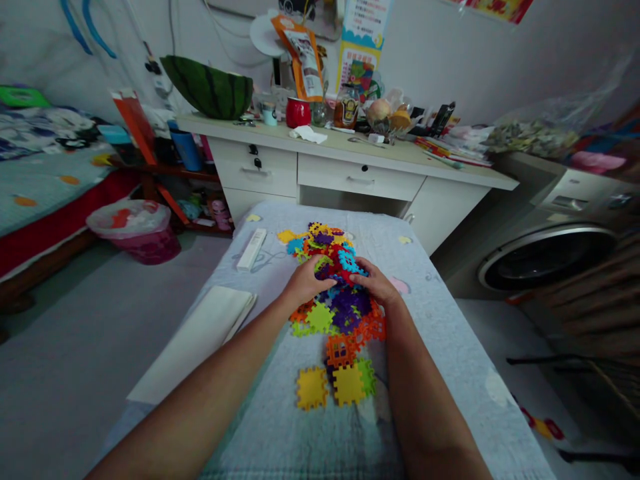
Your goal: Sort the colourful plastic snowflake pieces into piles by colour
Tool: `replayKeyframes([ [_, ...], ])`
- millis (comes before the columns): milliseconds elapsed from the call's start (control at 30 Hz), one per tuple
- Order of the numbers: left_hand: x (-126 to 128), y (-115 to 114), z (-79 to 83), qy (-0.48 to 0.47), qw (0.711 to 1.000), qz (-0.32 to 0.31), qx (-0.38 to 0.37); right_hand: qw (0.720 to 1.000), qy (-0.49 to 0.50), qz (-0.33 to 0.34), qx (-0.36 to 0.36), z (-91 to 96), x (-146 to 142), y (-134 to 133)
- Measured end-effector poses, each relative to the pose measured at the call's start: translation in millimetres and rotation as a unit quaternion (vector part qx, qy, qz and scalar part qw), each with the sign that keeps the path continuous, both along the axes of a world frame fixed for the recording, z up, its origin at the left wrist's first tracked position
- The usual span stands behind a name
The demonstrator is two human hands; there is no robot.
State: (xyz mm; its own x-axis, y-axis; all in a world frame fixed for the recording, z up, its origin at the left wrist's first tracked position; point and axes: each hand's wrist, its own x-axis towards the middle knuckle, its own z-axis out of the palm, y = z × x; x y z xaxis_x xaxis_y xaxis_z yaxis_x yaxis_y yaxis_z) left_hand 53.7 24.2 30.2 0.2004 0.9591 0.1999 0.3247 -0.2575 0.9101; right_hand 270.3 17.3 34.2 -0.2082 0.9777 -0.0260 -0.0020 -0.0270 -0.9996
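A heap of colourful plastic interlocking tiles [333, 293], in purple, orange, yellow, green, blue and red, lies on a pale blue cloth-covered table [440, 347]. My left hand [304, 283] rests on the heap's left side, fingers curled into the pieces. My right hand [376, 285] meets it from the right, fingers closed on blue and red tiles [350, 265] at the heap's middle. Two yellow tiles [330, 387] and a green one lie flat nearer to me.
A white remote [251, 249] and a folded white cloth [200, 337] lie on the table's left. Beyond stands a white desk [350, 177] with half a watermelon [210, 88], a red cup and clutter. Washing machine [545, 257] right, pink bin [135, 230] and bed left.
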Motion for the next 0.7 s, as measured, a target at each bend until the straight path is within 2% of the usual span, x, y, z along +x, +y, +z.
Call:
replayKeyframes([
  [100, 1.9, 12.6, 3.2, -0.025, 1.0, 0.017, 0.002, 0.998, 0.047, -0.028, -0.02, -4.4, 5.6, 1.3],
  [267, -7.2, 33.8, 11.7, 0.002, 0.998, 0.055, 0.032, 0.993, 0.055, -0.099, 0.018, -14.0, 24.9, 10.6],
  [367, -13.6, 45.3, 14.9, 0.097, 0.985, 0.136, 0.041, 0.986, 0.028, -0.16, 0.038, -20.0, 35.9, 17.8],
  [467, -16.4, 52.8, 16.4, 0.219, 0.955, 0.193, 0.058, 0.968, -0.033, -0.236, 0.077, -26.3, 42.7, 24.5],
  [533, -15.4, 55.2, 17.3, 0.282, 0.943, 0.165, 0.069, 0.957, -0.083, -0.261, 0.095, -30.3, 44.1, 27.9],
  [633, -9.4, 56.0, 18.0, 0.341, 0.935, 0.048, 0.078, 0.951, -0.132, -0.258, 0.107, -35.0, 42.0, 30.7],
  [700, -3.4, 56.4, 17.5, 0.361, 0.931, -0.014, 0.056, 0.953, -0.15, -0.24, 0.108, -37.1, 38.7, 31.1],
])
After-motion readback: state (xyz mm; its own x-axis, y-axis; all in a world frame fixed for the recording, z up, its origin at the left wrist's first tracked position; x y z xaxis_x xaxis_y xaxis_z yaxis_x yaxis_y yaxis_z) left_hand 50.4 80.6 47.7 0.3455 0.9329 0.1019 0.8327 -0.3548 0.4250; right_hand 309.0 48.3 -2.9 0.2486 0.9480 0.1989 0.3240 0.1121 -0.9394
